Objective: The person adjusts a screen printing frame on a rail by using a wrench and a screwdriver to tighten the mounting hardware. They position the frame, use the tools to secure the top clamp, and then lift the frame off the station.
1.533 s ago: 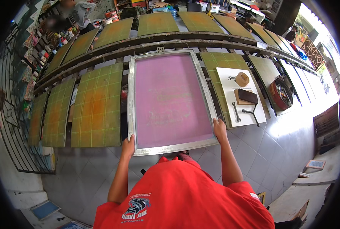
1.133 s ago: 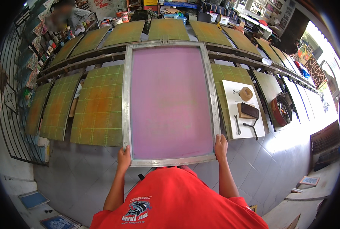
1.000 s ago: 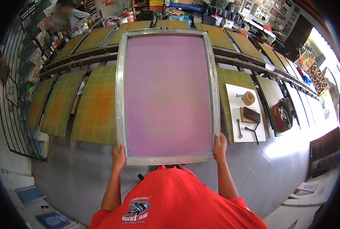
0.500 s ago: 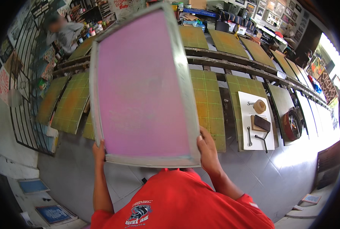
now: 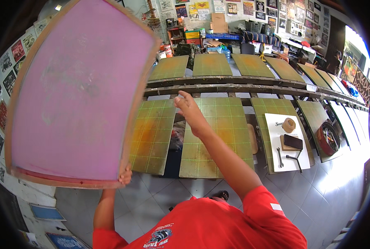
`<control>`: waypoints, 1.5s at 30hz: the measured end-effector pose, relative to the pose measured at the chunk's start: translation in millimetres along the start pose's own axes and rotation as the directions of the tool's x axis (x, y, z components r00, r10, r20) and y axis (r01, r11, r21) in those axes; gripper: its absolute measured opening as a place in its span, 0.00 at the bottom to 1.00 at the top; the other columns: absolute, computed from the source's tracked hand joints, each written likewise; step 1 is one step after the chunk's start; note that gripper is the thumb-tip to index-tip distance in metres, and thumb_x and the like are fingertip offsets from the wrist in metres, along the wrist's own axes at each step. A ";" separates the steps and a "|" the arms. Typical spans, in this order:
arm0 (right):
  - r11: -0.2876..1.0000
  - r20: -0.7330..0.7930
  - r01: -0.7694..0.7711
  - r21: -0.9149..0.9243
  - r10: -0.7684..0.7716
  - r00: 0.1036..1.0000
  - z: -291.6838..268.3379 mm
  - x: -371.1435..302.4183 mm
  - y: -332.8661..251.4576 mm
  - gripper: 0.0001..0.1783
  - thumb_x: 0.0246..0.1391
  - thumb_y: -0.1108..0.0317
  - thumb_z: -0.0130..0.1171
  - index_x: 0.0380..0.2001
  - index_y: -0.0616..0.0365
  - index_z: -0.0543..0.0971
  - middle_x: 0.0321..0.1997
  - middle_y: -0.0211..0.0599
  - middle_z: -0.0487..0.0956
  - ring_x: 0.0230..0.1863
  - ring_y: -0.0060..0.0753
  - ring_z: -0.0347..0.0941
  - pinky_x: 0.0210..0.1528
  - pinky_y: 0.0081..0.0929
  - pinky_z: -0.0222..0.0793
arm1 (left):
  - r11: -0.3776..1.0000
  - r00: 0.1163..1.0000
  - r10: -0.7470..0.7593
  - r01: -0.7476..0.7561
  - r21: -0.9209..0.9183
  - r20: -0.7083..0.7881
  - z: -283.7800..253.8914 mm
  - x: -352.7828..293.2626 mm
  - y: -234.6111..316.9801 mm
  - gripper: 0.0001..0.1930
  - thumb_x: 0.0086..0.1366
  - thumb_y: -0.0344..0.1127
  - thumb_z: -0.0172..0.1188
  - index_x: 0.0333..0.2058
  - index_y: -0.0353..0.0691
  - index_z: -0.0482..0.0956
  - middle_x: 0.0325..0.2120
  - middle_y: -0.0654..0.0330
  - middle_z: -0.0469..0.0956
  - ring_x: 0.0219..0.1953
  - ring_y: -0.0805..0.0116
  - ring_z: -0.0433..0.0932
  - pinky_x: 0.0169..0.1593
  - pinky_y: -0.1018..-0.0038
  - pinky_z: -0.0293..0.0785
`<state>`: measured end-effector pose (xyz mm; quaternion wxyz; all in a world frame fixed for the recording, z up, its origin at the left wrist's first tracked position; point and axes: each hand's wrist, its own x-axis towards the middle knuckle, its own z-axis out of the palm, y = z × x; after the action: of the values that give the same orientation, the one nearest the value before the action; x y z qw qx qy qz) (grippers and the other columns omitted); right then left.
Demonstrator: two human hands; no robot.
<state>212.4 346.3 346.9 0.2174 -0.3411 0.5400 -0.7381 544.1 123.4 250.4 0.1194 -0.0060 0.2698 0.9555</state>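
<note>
A large framed printing screen point(image 5: 75, 95) with pink mesh and a brown-edged frame fills the left side of the view, held up and tilted. My left hand point(image 5: 125, 175) grips its lower right corner, fingers wrapped round the frame; part of the hand is behind it. Faint grey marks show on the mesh. My right hand point(image 5: 189, 112) is off the screen, raised over the boards with fingers apart and nothing in them. Below it lies a flat greenish board point(image 5: 218, 145) with yellow-green grid lines and an orange patch. A similar board point(image 5: 149, 137) lies left of it, partly behind the screen.
To the right, a white sheet point(image 5: 276, 159) on a board bears a tape roll point(image 5: 288, 125), a phone point(image 5: 293, 142), a spanner point(image 5: 281, 157) and a branched wrench point(image 5: 295, 158). Further right stands a red round tin point(image 5: 327, 143) of tools. A rail point(image 5: 243, 88) separates two rows of boards.
The screen has moved left and now shows a brown-edged face instead of the silvery one. My right hand has let go of it and reached forward over the boards. My left hand still holds it.
</note>
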 end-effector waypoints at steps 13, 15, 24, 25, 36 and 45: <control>0.690 -0.250 -0.097 0.718 0.385 0.889 -65.0 -47.1 75.5 0.41 0.70 0.37 0.33 0.73 0.54 0.48 0.72 0.43 0.57 0.70 0.45 0.58 0.68 0.50 0.61 | 0.931 0.981 -0.154 0.105 -0.349 -0.115 -24.4 -20.0 -173.3 0.41 0.66 0.69 0.45 0.58 0.34 0.65 0.47 0.49 0.74 0.46 0.56 0.77 0.48 0.59 0.74; 0.689 -0.303 -0.080 0.721 0.417 0.857 -78.4 -59.2 82.4 0.41 0.69 0.36 0.33 0.73 0.53 0.48 0.71 0.43 0.58 0.69 0.46 0.58 0.68 0.49 0.61 | 0.982 0.931 -0.030 -0.040 -0.185 -0.364 -24.4 -14.8 -178.5 0.41 0.66 0.69 0.45 0.59 0.34 0.65 0.49 0.49 0.74 0.48 0.56 0.76 0.50 0.59 0.74; 0.781 -0.622 0.164 0.603 0.331 0.710 -138.4 -122.5 90.9 0.43 0.65 0.33 0.40 0.72 0.51 0.52 0.68 0.38 0.62 0.65 0.45 0.62 0.67 0.47 0.61 | 0.792 0.618 0.551 -0.600 0.117 -0.561 7.8 8.6 -113.9 0.46 0.69 0.71 0.39 0.68 0.34 0.55 0.67 0.53 0.60 0.66 0.55 0.63 0.64 0.57 0.65; 0.753 -0.627 0.166 0.636 0.381 0.679 -141.7 -129.2 106.3 0.42 0.66 0.33 0.40 0.71 0.50 0.53 0.68 0.37 0.63 0.65 0.44 0.62 0.67 0.47 0.61 | 0.789 0.501 0.565 -0.559 0.253 -0.655 4.0 14.5 -110.9 0.45 0.69 0.71 0.39 0.67 0.34 0.57 0.65 0.53 0.62 0.64 0.56 0.65 0.62 0.59 0.67; 0.562 -0.256 -0.315 0.765 0.714 0.652 -83.0 -210.2 171.2 0.36 0.69 0.38 0.41 0.66 0.54 0.60 0.65 0.38 0.67 0.63 0.39 0.65 0.63 0.43 0.62 | 0.704 0.139 0.657 0.238 0.669 -0.741 -175.8 33.3 23.9 0.37 0.73 0.63 0.40 0.56 0.31 0.76 0.46 0.49 0.81 0.48 0.59 0.79 0.50 0.65 0.74; 0.633 -0.479 -0.225 0.741 0.733 0.484 -24.4 -194.5 215.5 0.28 0.67 0.42 0.48 0.55 0.56 0.69 0.49 0.42 0.77 0.46 0.38 0.74 0.50 0.37 0.74 | 0.501 0.198 0.692 0.559 0.660 -0.694 -268.8 65.0 110.9 0.42 0.69 0.68 0.41 0.42 0.25 0.81 0.39 0.36 0.81 0.44 0.43 0.80 0.47 0.56 0.72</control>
<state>315.0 426.8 86.4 0.2775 0.2574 0.3978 -0.8358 441.0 -92.6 72.8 -0.1497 -0.5319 0.7100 0.4366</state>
